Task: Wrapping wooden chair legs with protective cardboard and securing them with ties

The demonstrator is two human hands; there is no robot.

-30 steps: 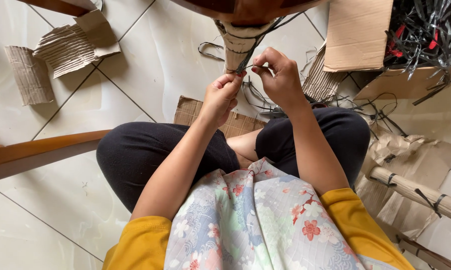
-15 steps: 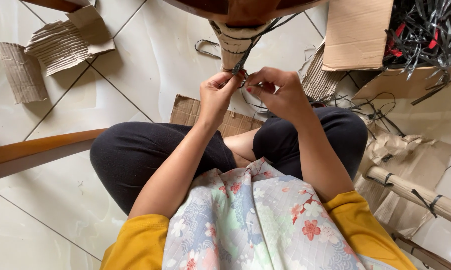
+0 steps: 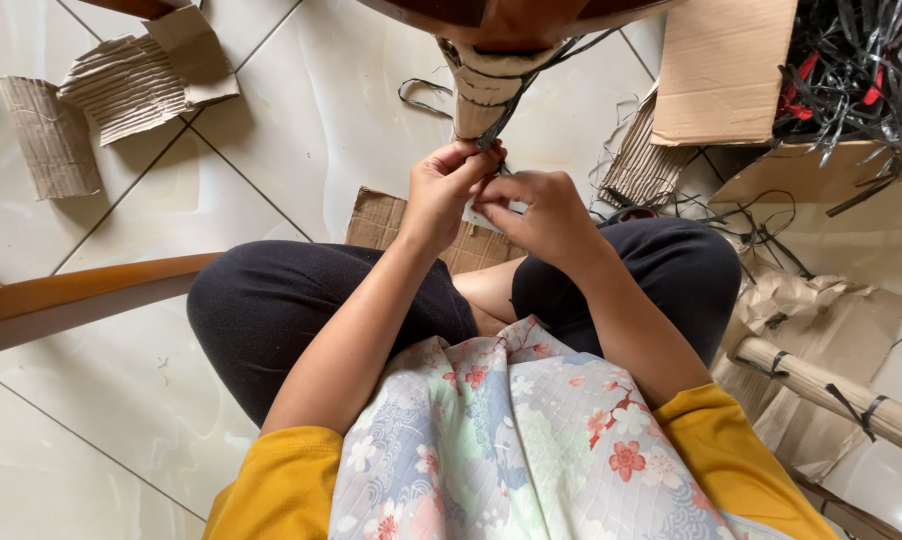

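Both hands (image 3: 496,195) on dark strap (image 3: 493,138)

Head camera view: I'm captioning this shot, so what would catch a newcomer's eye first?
Both hands, left hand and right hand, meet at centre, pinching a dark strap on a cardboard-wrapped furniture leg. Torn cardboard pieces lie upper left; a box of black straps sits upper right.

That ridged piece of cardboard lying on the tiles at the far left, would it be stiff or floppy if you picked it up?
The corrugated cardboard piece already curls at its edges, so it would probably flex along its ridges. It looks thin and torn, so likely very light. Lying flat on the tile floor, it should slide, not roll.
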